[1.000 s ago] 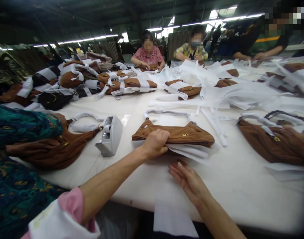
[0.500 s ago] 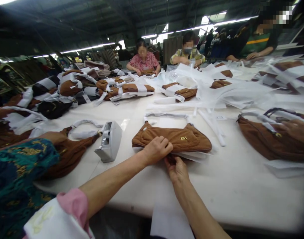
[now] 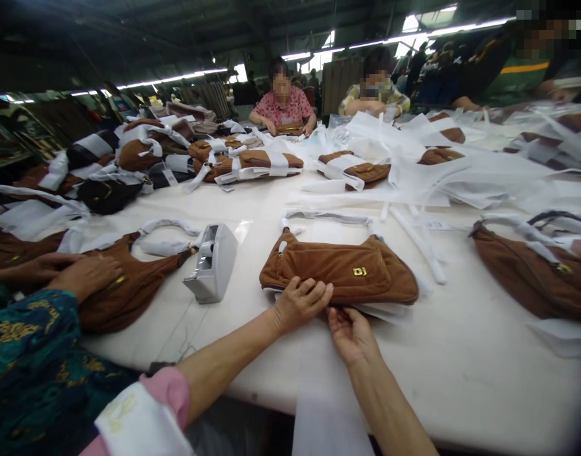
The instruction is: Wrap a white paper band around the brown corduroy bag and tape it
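A brown corduroy handbag (image 3: 338, 263) with a gold clasp lies before me on the white table, its handle (image 3: 328, 220) wrapped in white material. White paper (image 3: 388, 313) sticks out under its lower edge. My left hand (image 3: 303, 305) grips that lower edge, fingers bent over the front panel and thumb side out of sight. Just to its right, my right hand (image 3: 353, 334) is turned palm up, its curled fingers at the underside of the same edge; the fingertips are partly hidden.
A grey tape dispenser (image 3: 213, 263) stands left of the bag. A co-worker's hands (image 3: 88, 275) rest on another brown bag (image 3: 128, 294) at left. More wrapped bags (image 3: 268, 163) and white sheets (image 3: 404, 149) cover the far side. A white sheet (image 3: 328, 424) hangs at the table's edge.
The handbag's front panel has tipped up and shows more fully. Both hands stay at its lower edge, the right one's fingers slightly looser. At left, the co-worker's hands have come into sight.
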